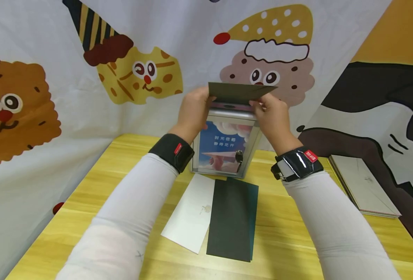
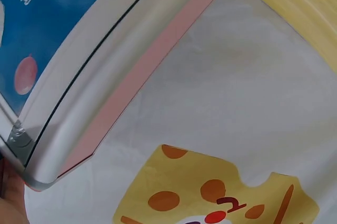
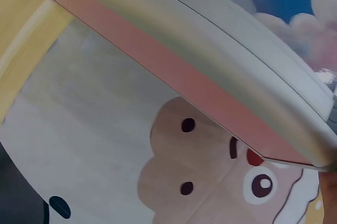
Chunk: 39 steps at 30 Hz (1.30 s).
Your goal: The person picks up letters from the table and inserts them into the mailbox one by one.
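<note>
Head view count: one dark envelope in my fingers, one metal letterbox directly below them, and two loose envelopes on the bench nearer me, one white envelope and one dark green envelope. My left hand and right hand are raised level, each pinching one end of the dark envelope, held flat just above the letterbox top. Letterbox contents cannot be seen. A stack of envelopes lies well to the right.

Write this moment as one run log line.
left hand: holds dark envelope | right hand: holds same envelope | envelope: above letterbox | table: white and dark envelopes
</note>
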### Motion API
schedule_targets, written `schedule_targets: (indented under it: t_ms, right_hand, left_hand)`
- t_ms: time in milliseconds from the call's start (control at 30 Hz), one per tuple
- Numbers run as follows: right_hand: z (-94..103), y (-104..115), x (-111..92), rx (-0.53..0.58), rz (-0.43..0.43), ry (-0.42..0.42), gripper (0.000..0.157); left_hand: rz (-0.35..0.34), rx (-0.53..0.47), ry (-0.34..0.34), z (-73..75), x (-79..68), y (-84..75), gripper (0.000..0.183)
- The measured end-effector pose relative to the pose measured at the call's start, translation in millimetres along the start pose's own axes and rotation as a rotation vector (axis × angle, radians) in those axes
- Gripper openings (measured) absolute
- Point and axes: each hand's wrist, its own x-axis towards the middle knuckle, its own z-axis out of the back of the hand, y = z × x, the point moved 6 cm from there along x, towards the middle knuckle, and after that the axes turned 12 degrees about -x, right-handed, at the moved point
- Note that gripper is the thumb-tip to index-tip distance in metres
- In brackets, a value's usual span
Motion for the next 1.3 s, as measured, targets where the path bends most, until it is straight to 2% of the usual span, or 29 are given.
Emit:
schedule_targets:
  t_ms: [267,400,533,667,800,1100,1300]
  right_hand:
    - [34.2,14,-5,0.125,0.054,-0.242,0.014]
    - [44.0,23,-6,0.164,0.101,-0.307,0.015]
    - [45.6,25,-5,0.136,0.123,-0.338,0.015]
    - [39.9,20,-2,0.113,0.116,-0.323,0.017]
    - [31.9,13,0,0.083,0.112,-0.280,0.020]
    - [13.1,-3,1,0.065,0.004,-0.180,0.014]
    - [1.2,-7,3,0.024,-0.022,-0.082,0.013]
  left_hand:
    - [0.019,-0.021,-0.001,-7.3,3.5,9.8,0.018]
    - [0.036,-0.032,-0.007,-7.1,2.7,13.2,0.017]
    - [0.082,-0.043,0.001,-5.7,2.8,14.0,0.017]
    - [0.131,-0.089,-0.023,0.6,3.2,9.3,0.020]
    - [0.126,-0.088,-0.052,7.8,4.3,0.6,0.020]
    - [0.070,-0.075,-0.046,17.1,7.5,-13.9,0.023]
    - [-0.023,-0.029,-0.026,14.4,8.1,-16.3,0.020]
